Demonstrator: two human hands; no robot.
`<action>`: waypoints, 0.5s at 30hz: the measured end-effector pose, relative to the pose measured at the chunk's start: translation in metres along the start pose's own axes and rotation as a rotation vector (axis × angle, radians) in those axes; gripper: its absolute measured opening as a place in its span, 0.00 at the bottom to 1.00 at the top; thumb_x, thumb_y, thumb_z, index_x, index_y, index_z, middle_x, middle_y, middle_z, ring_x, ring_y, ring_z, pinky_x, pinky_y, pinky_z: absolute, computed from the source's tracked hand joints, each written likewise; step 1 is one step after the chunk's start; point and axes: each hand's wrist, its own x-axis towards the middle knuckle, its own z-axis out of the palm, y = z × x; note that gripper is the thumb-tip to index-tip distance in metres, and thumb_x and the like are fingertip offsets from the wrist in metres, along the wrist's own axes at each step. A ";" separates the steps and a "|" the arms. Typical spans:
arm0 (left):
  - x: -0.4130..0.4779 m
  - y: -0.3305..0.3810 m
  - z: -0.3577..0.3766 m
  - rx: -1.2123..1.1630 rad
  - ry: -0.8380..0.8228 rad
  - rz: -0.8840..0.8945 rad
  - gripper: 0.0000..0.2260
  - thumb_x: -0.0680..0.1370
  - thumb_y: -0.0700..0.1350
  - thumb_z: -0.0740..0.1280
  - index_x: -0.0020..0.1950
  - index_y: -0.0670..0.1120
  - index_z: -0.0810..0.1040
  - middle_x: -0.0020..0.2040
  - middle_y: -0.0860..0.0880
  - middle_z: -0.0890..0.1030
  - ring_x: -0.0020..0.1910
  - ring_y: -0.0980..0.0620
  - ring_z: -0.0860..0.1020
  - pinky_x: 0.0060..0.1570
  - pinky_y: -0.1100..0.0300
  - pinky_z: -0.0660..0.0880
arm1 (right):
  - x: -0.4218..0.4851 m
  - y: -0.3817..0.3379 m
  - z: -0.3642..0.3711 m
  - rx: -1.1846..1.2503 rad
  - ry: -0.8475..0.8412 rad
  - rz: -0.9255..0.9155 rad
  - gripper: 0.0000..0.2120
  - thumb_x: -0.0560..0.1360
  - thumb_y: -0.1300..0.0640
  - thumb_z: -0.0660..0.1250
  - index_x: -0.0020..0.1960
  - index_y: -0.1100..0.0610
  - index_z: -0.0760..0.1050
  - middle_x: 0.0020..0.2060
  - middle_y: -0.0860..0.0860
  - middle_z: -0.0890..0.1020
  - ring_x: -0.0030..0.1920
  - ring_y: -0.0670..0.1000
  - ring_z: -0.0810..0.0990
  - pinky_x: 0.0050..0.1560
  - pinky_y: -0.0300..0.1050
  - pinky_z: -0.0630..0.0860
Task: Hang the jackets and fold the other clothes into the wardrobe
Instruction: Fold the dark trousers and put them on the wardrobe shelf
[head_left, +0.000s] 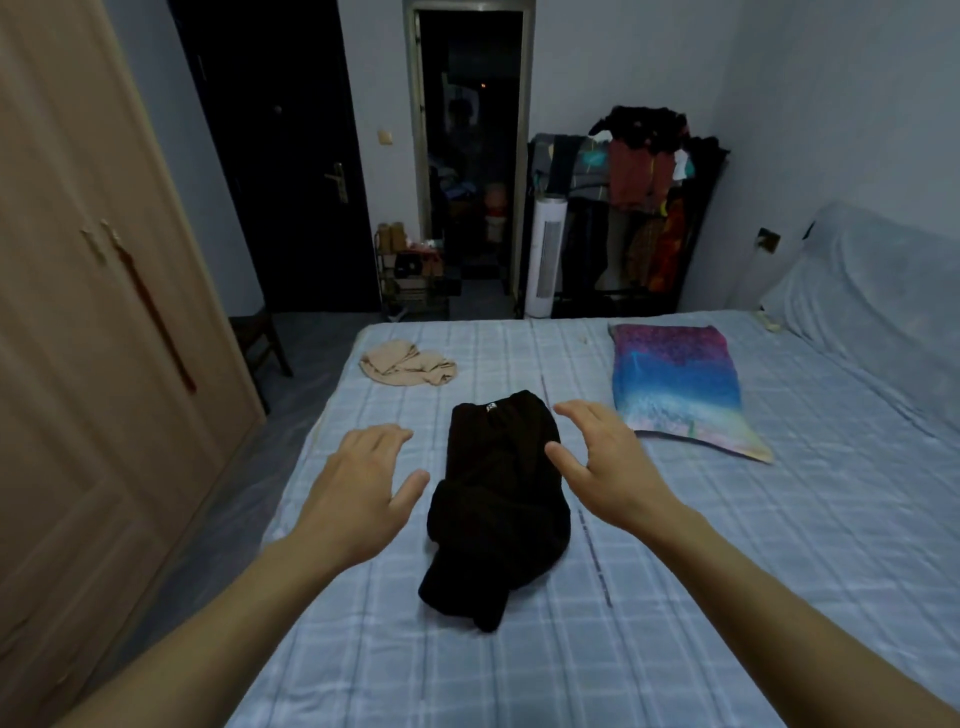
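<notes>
Fingers (382, 436) of the left hand (358, 488) are held loosely spread and lightly bent, with nothing gripped. The fingers (582, 413) of the right hand (608, 462) are likewise spread and gently curved, the thumb set wide, and nothing is pinched. Both hands are seen palm down, one at each side of the black garment (498, 499); whether either is touching it cannot be told.

Most of the view is taken up by the bed (675, 597), which is covered with a pale blue checked sheet. Along the left the wardrobe (78, 364) is seen, of light wood, with its two doors closed. In the far wall a dark door (291, 156) is shut, and beside it an open doorway (467, 156) is seen, dark within. To the right of the doorway a clothes rack (644, 208) is heaped and hung with mixed garments, and a white tower fan (545, 254) is stood just beside it. A multicoloured pillow (675, 384), purple through blue to pale, is laid on the bed just right of the right hand. The black garment is laid near the middle of the bed, partly folded into a long bundle, with a small white label at its far end. A low shoe rack (410, 275) is placed left of the doorway. A crumpled beige garment (408, 364) is seen near the far left corner of the bed, apart from the black one.
</notes>
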 end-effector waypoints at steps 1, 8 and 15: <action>0.009 -0.003 0.009 -0.011 -0.001 0.005 0.24 0.80 0.56 0.63 0.73 0.46 0.69 0.70 0.49 0.72 0.70 0.50 0.66 0.69 0.53 0.66 | 0.004 0.006 0.005 -0.013 -0.007 0.012 0.24 0.80 0.50 0.64 0.73 0.56 0.67 0.69 0.51 0.72 0.70 0.51 0.69 0.71 0.51 0.66; 0.070 -0.044 0.093 -0.173 -0.060 -0.025 0.23 0.80 0.56 0.64 0.72 0.47 0.70 0.69 0.51 0.73 0.69 0.51 0.68 0.67 0.55 0.68 | 0.052 0.043 0.048 -0.083 -0.044 0.078 0.23 0.79 0.50 0.66 0.72 0.55 0.69 0.67 0.50 0.73 0.68 0.51 0.71 0.70 0.50 0.67; 0.088 -0.065 0.153 -0.183 -0.197 -0.088 0.23 0.80 0.56 0.63 0.73 0.49 0.68 0.69 0.52 0.73 0.69 0.52 0.68 0.68 0.56 0.68 | 0.094 0.078 0.093 -0.128 -0.199 0.050 0.26 0.79 0.49 0.64 0.74 0.55 0.66 0.70 0.51 0.71 0.71 0.52 0.68 0.71 0.53 0.66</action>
